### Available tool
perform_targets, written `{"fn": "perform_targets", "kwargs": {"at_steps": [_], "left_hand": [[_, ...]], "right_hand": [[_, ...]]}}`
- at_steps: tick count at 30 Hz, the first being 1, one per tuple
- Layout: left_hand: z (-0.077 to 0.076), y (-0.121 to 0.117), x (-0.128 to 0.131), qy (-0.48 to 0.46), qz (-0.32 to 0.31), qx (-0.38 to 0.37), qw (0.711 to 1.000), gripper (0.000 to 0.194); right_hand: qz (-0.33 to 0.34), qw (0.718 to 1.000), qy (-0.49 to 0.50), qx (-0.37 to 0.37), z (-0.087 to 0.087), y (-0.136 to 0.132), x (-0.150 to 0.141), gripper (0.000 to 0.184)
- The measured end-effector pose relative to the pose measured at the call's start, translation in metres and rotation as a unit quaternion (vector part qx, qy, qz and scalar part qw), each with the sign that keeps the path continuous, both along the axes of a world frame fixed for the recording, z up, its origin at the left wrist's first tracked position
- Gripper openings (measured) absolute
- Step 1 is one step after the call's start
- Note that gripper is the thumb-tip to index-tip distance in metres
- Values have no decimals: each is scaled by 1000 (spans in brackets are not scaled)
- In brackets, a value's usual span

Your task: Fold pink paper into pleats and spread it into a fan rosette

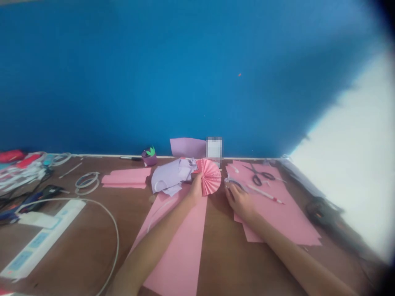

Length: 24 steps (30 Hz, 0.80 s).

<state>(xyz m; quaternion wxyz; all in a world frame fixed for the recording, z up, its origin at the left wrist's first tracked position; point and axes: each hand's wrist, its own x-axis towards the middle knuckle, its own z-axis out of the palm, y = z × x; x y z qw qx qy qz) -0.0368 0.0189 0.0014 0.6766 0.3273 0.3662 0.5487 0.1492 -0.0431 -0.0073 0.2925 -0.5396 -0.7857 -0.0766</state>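
Note:
My left hand (196, 187) is closed on the edge of a round pink pleated paper fan (211, 177), held upright above the table. To its right, my right hand (240, 200) rests at the left edge of a stack of pink paper sheets (277, 222). Its fingers are bent together by a small pale and dark item that I cannot make out. Black-handled scissors (257, 179) and a white pencil-like stick with red bands (267, 194) lie on that stack. Beneath my left forearm stretches a long pink paper strip (182, 255), with crumpled lilac paper (169, 176) at its far end.
Left are a white power strip (43, 238), its looping cable (116, 234), a coiled cable (87, 183) and folded pink paper (126, 177). A purple paper cup with green leaves (149, 157) stands by the blue wall (154, 74). A blurred dark object (327, 216) lies right.

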Motion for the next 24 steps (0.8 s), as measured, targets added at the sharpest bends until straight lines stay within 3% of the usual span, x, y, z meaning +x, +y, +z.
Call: {"fn": "perform_targets", "kwargs": {"at_steps": [7, 10, 13, 20, 24], "left_hand": [[9, 0, -4, -100, -44, 23, 994, 48], [7, -2, -4, -48, -14, -25, 998, 48], [4, -7, -2, -18, -27, 21, 999, 50], [8, -21, 2, 96, 25, 63, 993, 46], [5, -26, 4, 147, -8, 131, 980, 34]], "right_hand": [[-2, 1000, -6, -19, 8, -1, -3, 33], [-35, 999, -13, -12, 8, -3, 0, 32], [-77, 996, -32, 12, 8, -7, 1, 33], [9, 992, -125, -6, 18, -16, -10, 40], [8, 985, -160, -63, 20, -17, -13, 52]]}}
